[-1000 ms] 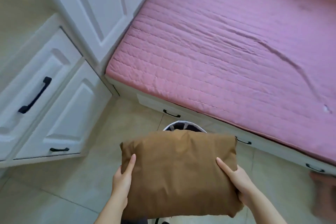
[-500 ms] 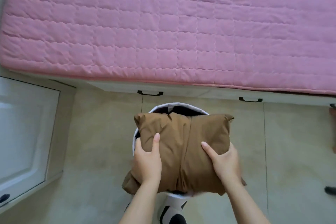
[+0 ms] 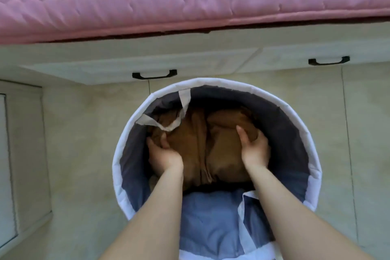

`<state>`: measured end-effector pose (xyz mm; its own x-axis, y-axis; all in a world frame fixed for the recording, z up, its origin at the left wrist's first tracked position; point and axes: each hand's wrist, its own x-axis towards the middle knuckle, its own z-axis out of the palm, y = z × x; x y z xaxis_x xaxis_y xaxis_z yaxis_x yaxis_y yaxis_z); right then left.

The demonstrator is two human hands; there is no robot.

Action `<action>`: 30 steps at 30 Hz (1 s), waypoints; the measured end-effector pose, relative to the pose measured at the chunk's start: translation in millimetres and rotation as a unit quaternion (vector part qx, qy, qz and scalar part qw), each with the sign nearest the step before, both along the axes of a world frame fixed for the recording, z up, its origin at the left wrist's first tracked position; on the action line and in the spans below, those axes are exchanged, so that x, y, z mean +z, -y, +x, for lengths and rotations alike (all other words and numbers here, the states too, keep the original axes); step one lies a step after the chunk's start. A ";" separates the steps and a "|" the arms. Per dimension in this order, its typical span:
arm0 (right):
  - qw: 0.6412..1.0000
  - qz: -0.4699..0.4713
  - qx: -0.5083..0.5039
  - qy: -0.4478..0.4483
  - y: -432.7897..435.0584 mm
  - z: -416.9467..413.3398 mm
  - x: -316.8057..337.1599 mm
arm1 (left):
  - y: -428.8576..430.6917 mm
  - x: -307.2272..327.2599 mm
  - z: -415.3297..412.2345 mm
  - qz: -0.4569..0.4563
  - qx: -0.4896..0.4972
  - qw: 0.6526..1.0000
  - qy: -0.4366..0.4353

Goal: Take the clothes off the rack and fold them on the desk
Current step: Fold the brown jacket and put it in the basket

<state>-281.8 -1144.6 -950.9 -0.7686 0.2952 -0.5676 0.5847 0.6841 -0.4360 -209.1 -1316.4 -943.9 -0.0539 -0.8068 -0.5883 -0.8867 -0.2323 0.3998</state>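
Your left grip (image 3: 164, 154) and right grip (image 3: 255, 150) clasp the folded brown garment (image 3: 202, 143) at 9 and 3 o'clock inside the basket (image 3: 219, 81); releasing unevenly could slump the fold open.

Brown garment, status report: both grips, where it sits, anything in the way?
Left grip and right grip clasp the folded brown garment by its sides. Garment low inside the laundry basket. White strap handle lies across its far-left corner.
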 end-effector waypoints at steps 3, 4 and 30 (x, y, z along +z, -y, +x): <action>1.000 0.000 -0.018 0.013 -6.4 1.8 -41.4 | 1.6 -35.5 3.7 0.020 -0.020 0.999 -0.019; 1.000 0.007 -0.001 0.022 -7.6 2.6 -51.1 | 3.7 -47.3 5.2 0.028 -0.038 0.999 -0.011; 0.826 0.236 0.512 0.010 -20.2 17.2 -157.1 | 44.4 -205.8 44.9 -0.179 -0.616 0.767 -0.026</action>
